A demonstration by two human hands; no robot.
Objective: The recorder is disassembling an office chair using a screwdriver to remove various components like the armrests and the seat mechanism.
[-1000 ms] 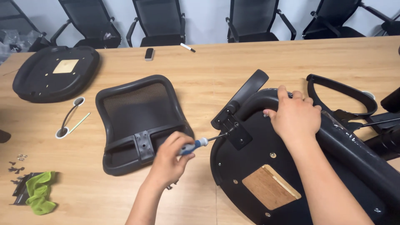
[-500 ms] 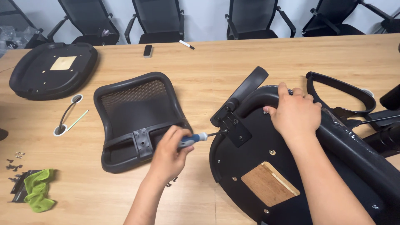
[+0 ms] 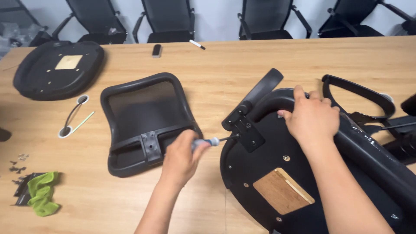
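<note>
Left hand (image 3: 182, 158) grips screwdriver (image 3: 212, 141) — right hand (image 3: 313, 118) steadies seat (image 3: 277, 173)

Matt black plastic seat base (image 3: 268, 182), smooth wooden table (image 3: 242, 65)
</note>
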